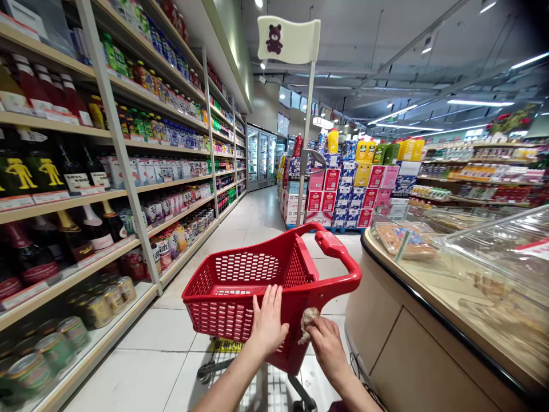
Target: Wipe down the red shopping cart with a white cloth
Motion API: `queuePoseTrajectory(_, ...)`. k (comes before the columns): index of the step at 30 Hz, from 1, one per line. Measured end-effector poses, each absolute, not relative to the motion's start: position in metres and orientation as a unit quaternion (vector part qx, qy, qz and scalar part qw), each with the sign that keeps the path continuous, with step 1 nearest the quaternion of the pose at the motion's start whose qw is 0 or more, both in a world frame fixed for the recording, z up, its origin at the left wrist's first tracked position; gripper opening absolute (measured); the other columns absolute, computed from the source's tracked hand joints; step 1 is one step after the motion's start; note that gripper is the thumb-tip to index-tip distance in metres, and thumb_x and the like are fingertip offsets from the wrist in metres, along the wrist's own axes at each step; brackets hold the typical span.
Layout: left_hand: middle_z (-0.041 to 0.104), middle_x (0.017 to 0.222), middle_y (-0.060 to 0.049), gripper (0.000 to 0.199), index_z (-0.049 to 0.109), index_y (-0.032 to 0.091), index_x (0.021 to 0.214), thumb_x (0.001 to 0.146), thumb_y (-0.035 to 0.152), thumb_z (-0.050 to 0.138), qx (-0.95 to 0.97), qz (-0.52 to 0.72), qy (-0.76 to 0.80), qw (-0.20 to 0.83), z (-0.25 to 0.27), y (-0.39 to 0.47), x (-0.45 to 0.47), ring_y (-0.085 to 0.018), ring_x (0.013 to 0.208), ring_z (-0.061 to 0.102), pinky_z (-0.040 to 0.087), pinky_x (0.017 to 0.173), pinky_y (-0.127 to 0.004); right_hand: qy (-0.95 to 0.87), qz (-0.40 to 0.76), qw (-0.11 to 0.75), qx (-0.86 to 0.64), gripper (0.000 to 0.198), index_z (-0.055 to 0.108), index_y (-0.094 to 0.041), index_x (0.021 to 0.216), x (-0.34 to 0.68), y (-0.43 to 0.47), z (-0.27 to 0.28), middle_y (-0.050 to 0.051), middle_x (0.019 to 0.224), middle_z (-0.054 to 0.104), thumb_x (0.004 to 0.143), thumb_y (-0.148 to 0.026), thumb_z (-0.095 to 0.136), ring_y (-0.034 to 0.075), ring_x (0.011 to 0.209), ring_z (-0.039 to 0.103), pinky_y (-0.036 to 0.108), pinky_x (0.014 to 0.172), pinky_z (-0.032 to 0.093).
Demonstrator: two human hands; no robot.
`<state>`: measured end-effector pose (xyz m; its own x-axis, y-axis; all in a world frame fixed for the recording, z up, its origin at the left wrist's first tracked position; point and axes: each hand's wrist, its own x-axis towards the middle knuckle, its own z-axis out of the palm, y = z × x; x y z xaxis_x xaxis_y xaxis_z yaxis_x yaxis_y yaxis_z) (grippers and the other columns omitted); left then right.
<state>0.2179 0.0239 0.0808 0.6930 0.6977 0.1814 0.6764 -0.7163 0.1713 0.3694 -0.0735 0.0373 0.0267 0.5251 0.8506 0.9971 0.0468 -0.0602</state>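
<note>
Where the red cart (295, 304) stands: open floor (146, 355) leftward, counter (398, 343) edge rightward.
Left hand (268, 326): rests on cart, unclenched.
Right hand (328, 346): pinches beige wad (307, 320).
Wheels (203, 375): partly hidden.

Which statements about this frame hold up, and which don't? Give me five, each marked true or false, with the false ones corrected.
1. The right hand holds a crumpled rag at the red cart. True.
2. The left hand grips the cart's handle. False: it lies open on the cart's near side.
3. A bear is pictured on the pale flag. True.
4. The counter stands on the left of the picture. False: it is on the right.
5. Stacked cartons stand beyond the cart. True.
</note>
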Motion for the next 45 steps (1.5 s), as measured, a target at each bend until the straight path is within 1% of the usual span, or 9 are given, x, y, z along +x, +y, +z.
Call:
queuePoseTrajectory(5, 0.01, 0.145, -0.006, 0.077, 0.011, 0.013, 0.137, 0.069, 0.03, 0.042, 0.916, 0.135, 0.377, 0.039, 0.08, 0.023, 0.218, -0.023, 0.133, 0.002, 0.004, 0.105, -0.051, -0.536, -0.376, 0.415, -0.632, 0.02, 0.062, -0.02, 0.085, 0.376, -0.072, 0.052, 0.007, 0.093, 0.059, 0.083, -0.018, 0.042, 0.02, 0.091, 0.051, 0.035, 0.079, 0.036)
queuePoseTrajectory(10, 0.007, 0.145, -0.006, 0.077, 0.009, 0.014, 0.137, 0.07, 0.031, 0.041, 0.92, 0.133, 0.368, 0.035, 0.076, 0.024, 0.217, -0.023, 0.132, 0.001, 0.003, 0.104, -0.052, -0.593, -0.345, 0.38, -0.621, 0.023, 0.061, -0.022, 0.077, 0.371, -0.07, 0.045, 0.004, 0.079, 0.059, 0.084, -0.016, 0.04, 0.017, 0.081, 0.052, 0.031, 0.073, 0.038)
queuePoseTrajectory(15, 0.006, 0.145, -0.007, 0.077, 0.007, 0.013, 0.137, 0.071, 0.033, 0.041, 0.919, 0.139, 0.369, 0.013, 0.072, 0.024, 0.217, -0.023, 0.132, -0.001, 0.003, 0.104, -0.052, -0.556, -0.357, 0.416, -0.625, 0.021, 0.062, -0.021, 0.085, 0.371, -0.067, 0.058, 0.006, 0.092, 0.059, 0.083, -0.016, 0.042, 0.019, 0.09, 0.051, 0.034, 0.079, 0.037)
queuePoseTrajectory(21, 0.006, 0.145, -0.006, 0.077, 0.007, 0.013, 0.137, 0.071, 0.032, 0.041, 0.918, 0.135, 0.373, 0.009, 0.069, 0.024, 0.216, -0.023, 0.132, 0.0, 0.004, 0.104, -0.053, -0.615, -0.358, 0.391, -0.584, 0.021, 0.063, -0.022, 0.081, 0.379, -0.066, 0.074, 0.004, 0.085, 0.061, 0.082, -0.015, 0.043, 0.017, 0.088, 0.052, 0.031, 0.079, 0.038)
queuePoseTrajectory(24, 0.005, 0.145, -0.006, 0.077, 0.005, 0.013, 0.137, 0.072, 0.033, 0.04, 0.92, 0.134, 0.368, -0.001, 0.067, 0.025, 0.215, -0.024, 0.132, -0.001, 0.003, 0.104, -0.054, -0.523, -0.403, 0.415, -0.625, 0.022, 0.063, -0.02, 0.09, 0.405, -0.068, 0.089, 0.008, 0.093, 0.061, 0.081, -0.019, 0.043, 0.02, 0.092, 0.051, 0.035, 0.081, 0.037)
queuePoseTrajectory(28, 0.006, 0.145, -0.007, 0.077, 0.005, 0.012, 0.137, 0.072, 0.033, 0.04, 0.921, 0.138, 0.364, -0.005, 0.065, 0.025, 0.217, -0.024, 0.132, -0.001, 0.005, 0.104, -0.055, -0.465, -0.415, 0.357, -0.696, 0.03, 0.058, -0.016, 0.105, 0.41, -0.053, 0.105, 0.011, 0.108, 0.059, 0.081, -0.02, 0.04, 0.024, 0.103, 0.049, 0.041, 0.089, 0.03)
queuePoseTrajectory(35, 0.012, 0.144, -0.007, 0.073, 0.013, 0.012, 0.136, 0.069, 0.025, 0.039, 0.902, 0.154, 0.402, -0.022, 0.062, 0.033, 0.209, -0.023, 0.132, 0.005, 0.005, 0.104, -0.054, -0.578, -0.366, 0.302, -0.664, 0.031, 0.059, -0.023, 0.103, 0.4, -0.05, 0.098, 0.005, 0.107, 0.062, 0.08, -0.015, 0.04, 0.02, 0.103, 0.052, 0.046, 0.101, 0.009)
queuePoseTrajectory(40, 0.014, 0.144, -0.007, 0.071, 0.013, 0.011, 0.136, 0.072, 0.029, 0.037, 0.896, 0.148, 0.419, -0.013, 0.056, 0.037, 0.204, -0.024, 0.132, 0.006, 0.008, 0.103, -0.057, -0.501, -0.399, 0.306, -0.705, 0.031, 0.058, -0.018, 0.105, 0.417, -0.058, 0.102, 0.01, 0.111, 0.06, 0.081, -0.018, 0.038, 0.024, 0.103, 0.052, 0.05, 0.099, 0.01)
queuePoseTrajectory(45, 0.014, 0.144, -0.006, 0.069, 0.015, 0.012, 0.136, 0.072, 0.028, 0.036, 0.902, 0.148, 0.406, -0.01, 0.057, 0.038, 0.198, -0.023, 0.132, 0.008, 0.004, 0.104, -0.056, -0.608, -0.342, 0.282, -0.659, 0.033, 0.06, -0.024, 0.102, 0.385, -0.044, 0.094, 0.005, 0.11, 0.061, 0.08, -0.012, 0.037, 0.021, 0.107, 0.05, 0.047, 0.101, 0.008)
